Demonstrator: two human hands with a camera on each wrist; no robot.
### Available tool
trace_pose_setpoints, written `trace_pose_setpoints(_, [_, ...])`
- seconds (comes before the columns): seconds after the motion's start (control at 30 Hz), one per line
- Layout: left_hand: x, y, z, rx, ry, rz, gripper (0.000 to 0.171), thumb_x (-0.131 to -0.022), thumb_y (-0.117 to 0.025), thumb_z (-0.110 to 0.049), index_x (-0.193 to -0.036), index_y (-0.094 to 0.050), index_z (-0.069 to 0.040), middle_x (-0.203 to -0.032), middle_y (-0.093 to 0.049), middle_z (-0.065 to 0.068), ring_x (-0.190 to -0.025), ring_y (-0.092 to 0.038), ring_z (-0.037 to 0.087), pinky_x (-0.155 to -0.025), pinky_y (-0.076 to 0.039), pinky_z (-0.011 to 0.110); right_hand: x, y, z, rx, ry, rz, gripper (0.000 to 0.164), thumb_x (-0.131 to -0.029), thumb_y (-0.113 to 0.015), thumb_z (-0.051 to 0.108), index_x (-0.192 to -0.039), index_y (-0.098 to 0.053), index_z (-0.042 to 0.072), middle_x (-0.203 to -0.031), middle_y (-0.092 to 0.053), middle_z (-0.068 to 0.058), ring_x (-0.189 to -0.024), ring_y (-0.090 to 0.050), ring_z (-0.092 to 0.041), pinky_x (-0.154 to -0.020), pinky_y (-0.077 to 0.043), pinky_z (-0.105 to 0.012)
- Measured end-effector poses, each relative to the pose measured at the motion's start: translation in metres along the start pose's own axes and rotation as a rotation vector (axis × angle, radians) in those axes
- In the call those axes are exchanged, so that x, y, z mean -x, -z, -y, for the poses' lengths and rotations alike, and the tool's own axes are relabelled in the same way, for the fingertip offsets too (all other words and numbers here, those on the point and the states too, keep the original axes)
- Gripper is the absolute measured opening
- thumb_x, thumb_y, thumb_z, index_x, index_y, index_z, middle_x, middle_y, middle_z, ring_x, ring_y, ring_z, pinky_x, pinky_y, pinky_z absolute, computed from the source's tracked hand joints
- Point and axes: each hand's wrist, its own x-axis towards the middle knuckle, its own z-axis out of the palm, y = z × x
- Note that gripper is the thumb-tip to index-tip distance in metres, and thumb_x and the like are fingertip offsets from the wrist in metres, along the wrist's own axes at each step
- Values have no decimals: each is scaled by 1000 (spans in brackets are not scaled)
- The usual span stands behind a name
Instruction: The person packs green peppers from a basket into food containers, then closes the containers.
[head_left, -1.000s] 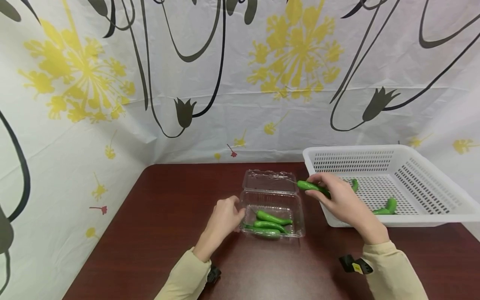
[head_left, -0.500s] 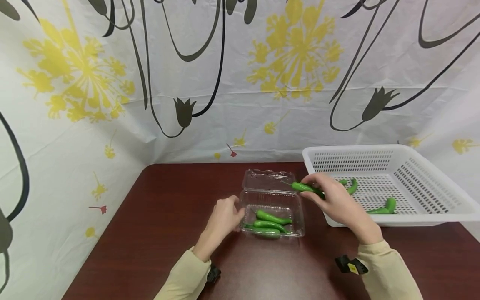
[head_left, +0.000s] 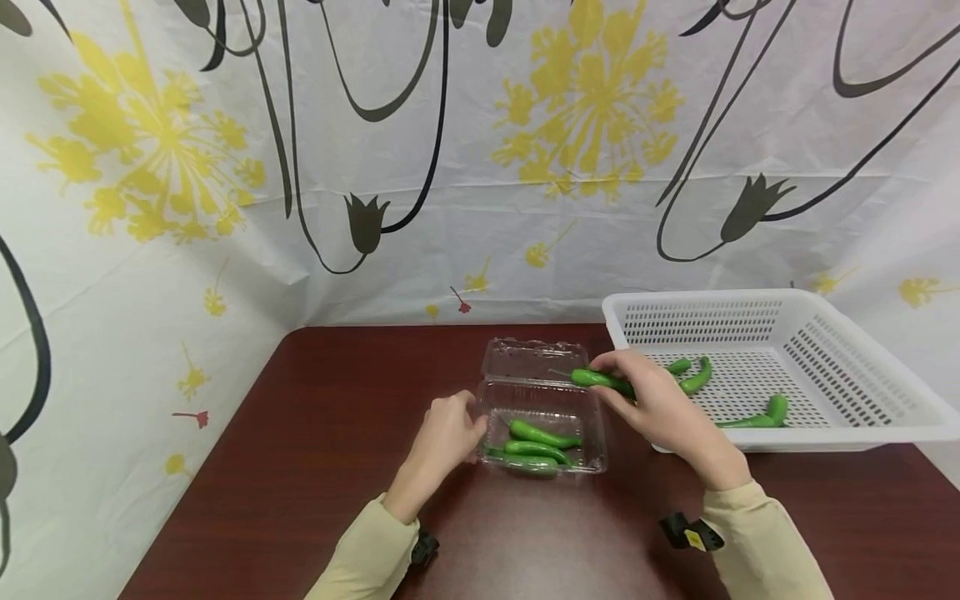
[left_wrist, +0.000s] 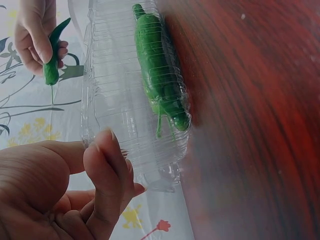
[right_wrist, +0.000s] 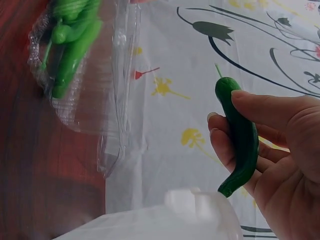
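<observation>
In the head view my right hand (head_left: 660, 404) holds a green chili pepper (right_wrist: 243, 137) between thumb and fingers, raised near the left end of the white basket (head_left: 885, 435). A thin stem sticks out from the pepper's blunt end in the right wrist view. My left hand (head_left: 444, 435) pinches the left edge of a clear plastic clamshell container (left_wrist: 107, 107), thumb against its wall. The container's lid (head_left: 532, 360) is folded back, away from me. Three green chili peppers (head_left: 542, 434) lie in its base, side by side.
Several more green chili peppers (head_left: 771, 413) lie in the perforated basket at right. Both containers stand on a dark red-brown table (head_left: 360, 375). Behind the table hangs a white sheet (head_left: 420, 167) with a flower print. My sleeves carry black wrist devices.
My right hand has carried its chili pepper leftward from the basket toward the clear container. More peppers in the basket have come into sight behind it. My left hand stays at the container's edge.
</observation>
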Motion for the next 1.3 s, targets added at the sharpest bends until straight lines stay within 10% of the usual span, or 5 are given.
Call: trace_pose_setpoints(1.3, [-1, -1, 1, 10, -4, 3, 32, -91, -68, -3, -119, -62, 13, -59, -58, 0, -37, -56, 4, -44, -49, 23, -3, -29, 10, -37, 35, 45, 30, -86, -75, -3, -114, -64, 1, -104, -65, -6, -90, -68, -19, -78, -58, -39])
